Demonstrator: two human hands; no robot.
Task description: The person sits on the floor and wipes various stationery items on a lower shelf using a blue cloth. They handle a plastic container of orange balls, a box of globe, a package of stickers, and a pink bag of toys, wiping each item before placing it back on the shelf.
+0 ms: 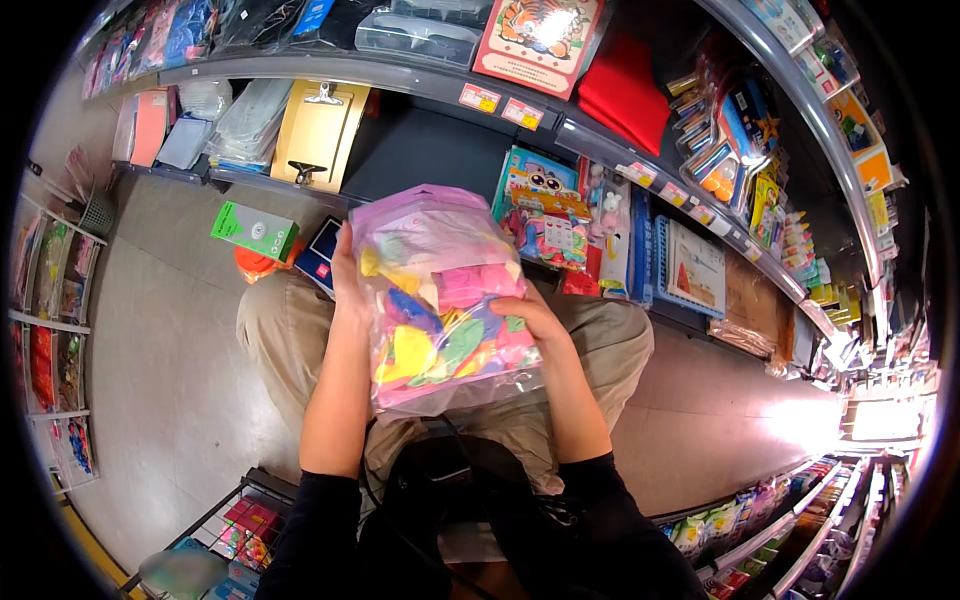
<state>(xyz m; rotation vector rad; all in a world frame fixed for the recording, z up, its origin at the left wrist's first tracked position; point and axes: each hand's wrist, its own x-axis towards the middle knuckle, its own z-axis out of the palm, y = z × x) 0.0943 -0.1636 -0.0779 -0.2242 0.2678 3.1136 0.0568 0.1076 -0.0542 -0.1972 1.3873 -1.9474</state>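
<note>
From the head camera, much is cut off or masked. The clear plastic bag (445, 300) of bright foam-like pieces covers most of both palms, so only parts of the hands show around it. The pieces inside, yellow, pink, green and blue, are jumbled and their shapes are hard to make out. A dark blue box (322, 255) behind the bag is half hidden by the left hand, and an orange thing (255, 264) below the green box (254, 230) shows only as a sliver. The fisheye rim bends and darkens the shelves (420, 80) at the edges.

The left hand (347, 272) grips the bag's left edge, fingers wrapped behind it and out of sight, thumb side toward the camera. The right hand (532, 318) lies curled over the bag's right side, fingers pressed on the plastic. Both grasp the bag, which is held upright above the person's knees, in front of the lower shelf with its gold clipboard (318, 132).
</note>
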